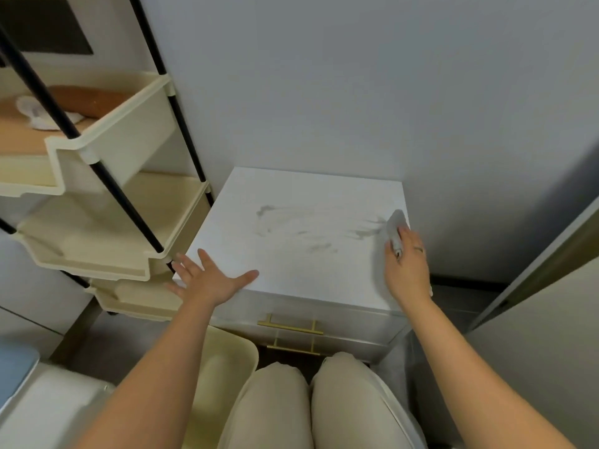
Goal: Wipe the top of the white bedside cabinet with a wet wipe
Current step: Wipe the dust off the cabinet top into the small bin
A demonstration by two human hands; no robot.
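Your left hand point(210, 280) lies flat and empty on the white cabinet's top point(291, 280) near its front-left corner. Grey smears point(311, 225) remain mid-top. Your right hand point(406, 267) pinches the wet wipe point(396, 226) at the right edge; sweeping further could slip it off.

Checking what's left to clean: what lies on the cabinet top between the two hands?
Only grey smears on the cabinet top, between left hand and right hand holding the wipe; head view.
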